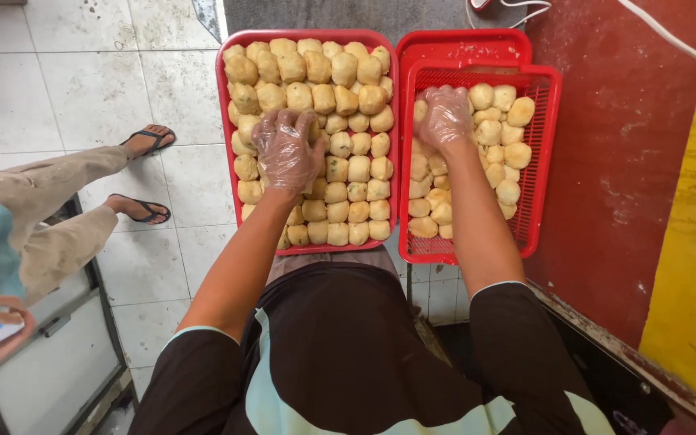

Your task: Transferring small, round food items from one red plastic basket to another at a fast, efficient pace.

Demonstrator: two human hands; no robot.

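The gloved left hand (285, 149) grips tofu puffs (340, 97) in the full tray (223, 97), the right hand (445, 114) closes on puffs in the basket (543, 161); squeezing could crush them.

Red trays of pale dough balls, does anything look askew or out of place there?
Mildly: the right red slotted plastic tray sits offset atop another red tray, and its pale dough balls lie jumbled. The left red plastic tray holds tidier rows. Nothing spilled.
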